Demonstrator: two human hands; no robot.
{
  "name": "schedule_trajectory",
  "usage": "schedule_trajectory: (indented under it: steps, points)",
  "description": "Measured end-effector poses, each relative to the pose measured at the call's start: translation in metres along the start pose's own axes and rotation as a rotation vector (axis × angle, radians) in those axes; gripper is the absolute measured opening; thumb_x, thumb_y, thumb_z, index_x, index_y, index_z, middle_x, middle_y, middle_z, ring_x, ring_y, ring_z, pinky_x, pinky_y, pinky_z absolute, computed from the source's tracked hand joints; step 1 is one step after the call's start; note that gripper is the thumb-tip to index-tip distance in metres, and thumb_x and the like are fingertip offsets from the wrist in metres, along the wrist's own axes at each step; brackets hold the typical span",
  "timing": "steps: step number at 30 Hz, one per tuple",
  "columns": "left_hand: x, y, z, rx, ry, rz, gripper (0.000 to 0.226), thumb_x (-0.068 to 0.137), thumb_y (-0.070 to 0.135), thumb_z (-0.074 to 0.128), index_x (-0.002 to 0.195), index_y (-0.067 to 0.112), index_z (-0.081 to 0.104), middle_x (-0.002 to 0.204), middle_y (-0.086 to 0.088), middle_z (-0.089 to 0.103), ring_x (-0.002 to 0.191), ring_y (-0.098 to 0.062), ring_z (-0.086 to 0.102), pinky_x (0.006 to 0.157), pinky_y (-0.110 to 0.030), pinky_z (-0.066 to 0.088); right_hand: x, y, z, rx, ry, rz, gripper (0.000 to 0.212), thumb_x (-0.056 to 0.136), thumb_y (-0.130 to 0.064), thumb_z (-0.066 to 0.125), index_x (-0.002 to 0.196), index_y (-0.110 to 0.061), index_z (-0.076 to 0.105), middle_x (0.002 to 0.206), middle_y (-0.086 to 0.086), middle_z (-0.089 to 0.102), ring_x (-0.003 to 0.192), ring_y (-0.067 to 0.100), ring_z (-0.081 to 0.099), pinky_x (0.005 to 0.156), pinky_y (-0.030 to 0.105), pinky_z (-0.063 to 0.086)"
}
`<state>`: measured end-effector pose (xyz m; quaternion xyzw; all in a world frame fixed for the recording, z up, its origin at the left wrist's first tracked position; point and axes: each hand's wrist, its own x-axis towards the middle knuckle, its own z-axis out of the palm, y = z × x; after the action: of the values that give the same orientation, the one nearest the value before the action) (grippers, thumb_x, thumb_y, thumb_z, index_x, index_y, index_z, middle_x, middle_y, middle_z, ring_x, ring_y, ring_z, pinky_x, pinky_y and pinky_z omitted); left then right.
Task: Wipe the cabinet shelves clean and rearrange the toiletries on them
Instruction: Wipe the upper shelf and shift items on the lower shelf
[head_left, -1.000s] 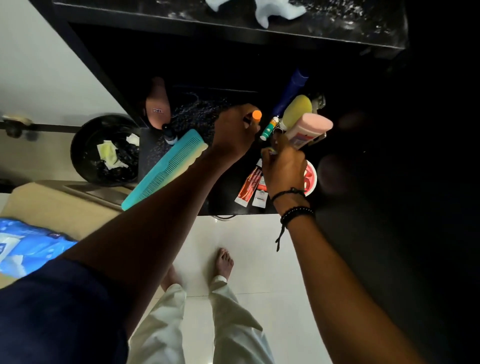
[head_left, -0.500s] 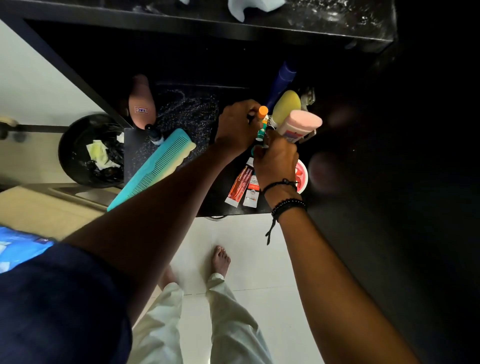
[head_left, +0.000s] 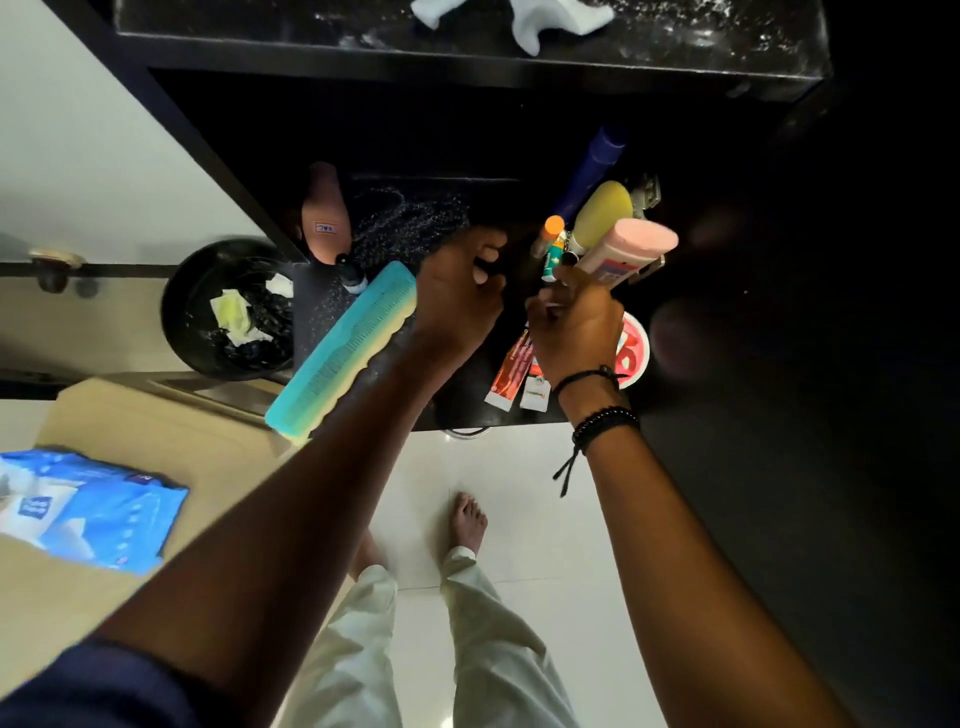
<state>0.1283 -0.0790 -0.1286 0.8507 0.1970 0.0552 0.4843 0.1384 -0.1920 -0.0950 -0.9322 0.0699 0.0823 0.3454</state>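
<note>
My L hand fingers curled over shelf by comb, R hand fingers curled beside pink tube; can't tell if either's gripping anything.

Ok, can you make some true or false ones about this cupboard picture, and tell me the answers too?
1. The comb is blue-green. True.
2. The black bin has paper in it. True.
3. The white cloth lies on the floor. False: it lies on the top shelf.
4. The bracelets are on the left wrist. False: they are on the right wrist.
5. The person wears shoes. False: the feet are bare.
</note>
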Motion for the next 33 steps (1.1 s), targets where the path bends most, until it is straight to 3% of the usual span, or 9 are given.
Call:
schedule_trajectory:
  steps: [2,4,7,10,21,25,29,31,33]
  points:
    - [-0.022,-0.011,-0.021,0.037,0.086,-0.04,0.027,0.08,0.009,0.068,0.104,0.022,0.065,0.096,0.006,0.066,0.079,-0.007,0.061,0.07,-0.014,0.049,-0.012,-0.002,0.012,0.071,-0.039,0.053,0.033,0.081,-0.013,0.069,0.114,-0.013,0.065,0.093,0.004,0.073,0.092,0.023,0.068,0.092,0.037,0.052]
    - [-0.043,-0.024,-0.043,0.086,0.176,-0.06,0.021,0.08,0.013,0.07,0.098,0.022,0.064,0.094,0.009,0.062,0.081,-0.008,0.06,0.073,-0.029,0.054,-0.024,0.001,0.031,0.186,-0.117,0.116,0.035,0.077,-0.012,0.07,0.111,-0.012,0.066,0.085,0.003,0.074,0.086,0.024,0.07,0.087,0.045,0.054]
    - [-0.063,-0.048,-0.072,0.223,0.243,-0.045,0.023,0.077,0.018,0.072,0.097,0.017,0.062,0.099,0.004,0.06,0.093,-0.016,0.06,0.074,-0.034,0.055,-0.04,0.004,0.058,0.335,-0.26,0.206,0.036,0.071,-0.018,0.071,0.106,-0.015,0.065,0.087,0.004,0.075,0.088,0.024,0.071,0.087,0.047,0.054]
    - [-0.066,-0.076,-0.09,0.384,0.183,-0.109,0.029,0.078,0.031,0.067,0.102,0.017,0.059,0.106,-0.005,0.063,0.103,-0.027,0.059,0.075,-0.039,0.056,-0.054,-0.005,0.073,0.497,-0.381,0.312,0.034,0.078,-0.007,0.072,0.109,-0.007,0.061,0.1,0.015,0.072,0.093,0.024,0.068,0.093,0.048,0.052]
    - [-0.074,-0.106,-0.1,0.485,0.08,-0.315,0.03,0.079,0.049,0.049,0.089,0.022,0.056,0.099,-0.007,0.068,0.086,-0.031,0.065,0.071,-0.039,0.057,-0.087,-0.038,0.106,0.628,-0.486,0.511,0.047,0.084,0.006,0.063,0.128,0.011,0.047,0.118,0.022,0.063,0.11,0.027,0.061,0.098,0.045,0.05]
    - [-0.068,-0.099,-0.096,0.449,0.015,-0.41,0.028,0.085,0.041,0.051,0.08,0.014,0.059,0.098,-0.009,0.07,0.083,-0.033,0.066,0.073,-0.038,0.056,-0.085,-0.043,0.11,0.658,-0.466,0.575,0.035,0.082,0.004,0.064,0.114,0.015,0.055,0.111,0.024,0.066,0.11,0.033,0.062,0.099,0.048,0.048]
    - [-0.062,-0.09,-0.092,0.342,-0.099,-0.443,0.038,0.092,0.04,0.049,0.088,0.007,0.069,0.098,-0.016,0.071,0.084,-0.033,0.068,0.074,-0.036,0.055,-0.073,-0.033,0.113,0.539,-0.499,0.496,0.009,0.067,-0.018,0.07,0.072,-0.011,0.068,0.086,0.012,0.071,0.081,0.025,0.066,0.085,0.045,0.056]
    - [-0.061,-0.078,-0.087,0.241,-0.132,-0.394,0.032,0.094,0.034,0.052,0.09,0.007,0.069,0.095,-0.017,0.07,0.086,-0.032,0.067,0.075,-0.034,0.053,-0.065,-0.027,0.103,0.48,-0.446,0.431,0.013,0.066,-0.019,0.068,0.056,-0.013,0.062,0.068,0.005,0.065,0.067,0.02,0.06,0.072,0.041,0.055]
    - [-0.06,-0.065,-0.079,0.146,-0.162,-0.341,0.027,0.094,0.03,0.054,0.092,0.009,0.071,0.097,-0.016,0.071,0.086,-0.03,0.068,0.078,-0.039,0.056,-0.058,-0.023,0.086,0.451,-0.364,0.409,0.015,0.072,-0.011,0.066,0.058,-0.016,0.063,0.073,0.004,0.067,0.072,0.023,0.067,0.074,0.042,0.059]
